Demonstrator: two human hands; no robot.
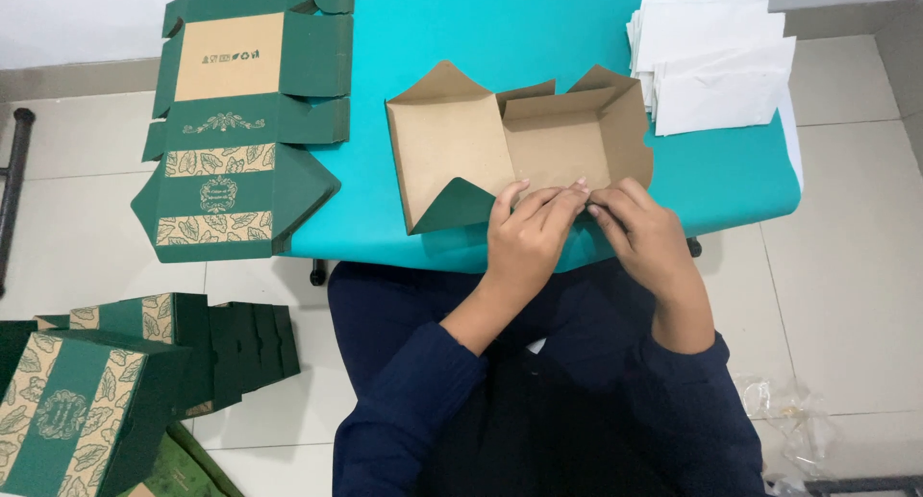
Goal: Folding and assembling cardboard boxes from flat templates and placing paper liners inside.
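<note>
I see my left hand (pixel 527 236) and right hand (pixel 642 230) side by side at the table (pixel 538 26) edge, fingers narrowed, pinching the near wall of the half-folded box (pixel 500 141). A flat box (pixel 236 122) overhangs the table's far-left edge; white papers (pixel 716 64) lie on the right.

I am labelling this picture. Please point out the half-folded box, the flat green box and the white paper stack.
half-folded box (pixel 452 136), head view, brown inner panel
flat green box (pixel 236 132), head view, middle
white paper stack (pixel 716 64), head view, top sheet

Both hands, left (pixel 524 236) and right (pixel 644 233), meet fingertip to fingertip, fingers curled, pinching.
</note>
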